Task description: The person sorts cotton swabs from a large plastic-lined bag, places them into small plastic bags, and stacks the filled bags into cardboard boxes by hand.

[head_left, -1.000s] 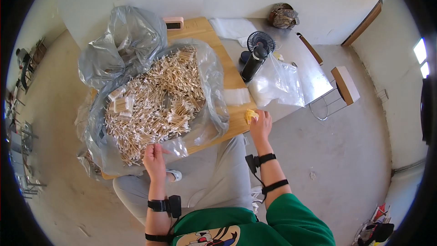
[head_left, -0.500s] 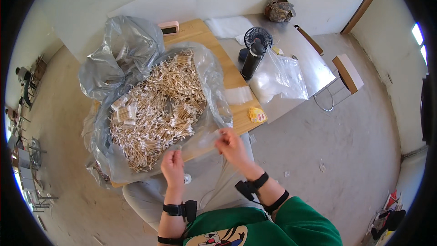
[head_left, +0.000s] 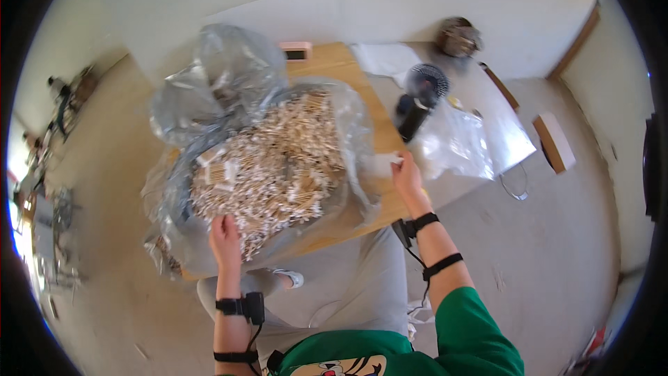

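Observation:
A large heap of cotton swabs [head_left: 271, 160] with pale wooden sticks lies in a big open grey plastic bag [head_left: 358, 132] on the wooden table. My left hand [head_left: 225, 237] is over the near left edge of the heap with its fingers closed; what they hold, if anything, is hidden. At the table's right side my right hand [head_left: 408, 179] has its thumb and fingers pinched at the end of small clear plastic bags [head_left: 379, 164] lying flat. Motion blur hides how many it grips. Neater bundles of swabs [head_left: 221, 173] rest on the heap's left part.
Behind the heap bulges another grey plastic bag [head_left: 216, 83], near a pink-framed device [head_left: 296, 51]. On the metal table at right are a black bottle [head_left: 413, 121], a small fan [head_left: 427, 83], a clear bag [head_left: 459, 146] and a patterned cap [head_left: 459, 37]. A stool [head_left: 553, 143] stands beyond.
My hands have moved apart: the left went left to the swabs, the right went up and right to the small bags. The clear film between them is gone from there. The view has shifted.

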`<act>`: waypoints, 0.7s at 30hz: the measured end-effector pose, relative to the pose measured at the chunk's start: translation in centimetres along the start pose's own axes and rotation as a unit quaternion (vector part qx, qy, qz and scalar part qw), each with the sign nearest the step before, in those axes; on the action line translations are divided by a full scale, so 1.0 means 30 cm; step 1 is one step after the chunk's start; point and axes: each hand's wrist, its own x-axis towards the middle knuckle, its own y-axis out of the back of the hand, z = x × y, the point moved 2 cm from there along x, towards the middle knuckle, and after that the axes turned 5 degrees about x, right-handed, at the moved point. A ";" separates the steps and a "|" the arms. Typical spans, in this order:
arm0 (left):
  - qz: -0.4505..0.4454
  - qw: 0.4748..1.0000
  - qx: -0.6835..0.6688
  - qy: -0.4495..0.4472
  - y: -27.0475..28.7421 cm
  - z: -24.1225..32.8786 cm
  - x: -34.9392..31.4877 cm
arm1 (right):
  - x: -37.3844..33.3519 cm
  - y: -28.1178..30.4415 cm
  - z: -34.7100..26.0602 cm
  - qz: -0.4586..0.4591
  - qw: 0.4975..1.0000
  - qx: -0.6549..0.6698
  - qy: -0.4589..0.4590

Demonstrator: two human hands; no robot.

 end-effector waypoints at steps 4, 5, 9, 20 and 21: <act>0.011 0.974 0.158 -0.159 -0.056 0.059 0.116 | -0.003 0.046 0.035 0.088 0.977 -0.145 0.131; 0.013 0.965 0.207 -0.161 -0.039 0.072 0.152 | -0.030 0.056 -0.011 0.101 0.973 -0.135 0.159; 0.044 0.940 0.273 -0.201 -0.072 0.097 0.263 | -0.183 0.086 -0.060 0.069 0.985 -0.007 0.159; 0.029 0.951 0.251 -0.180 -0.099 0.021 0.372 | -0.558 0.091 -0.047 -0.039 0.984 0.163 0.061; 0.074 0.961 0.168 -0.206 -0.085 0.043 0.358 | -0.559 0.079 -0.061 -0.043 0.983 0.165 0.070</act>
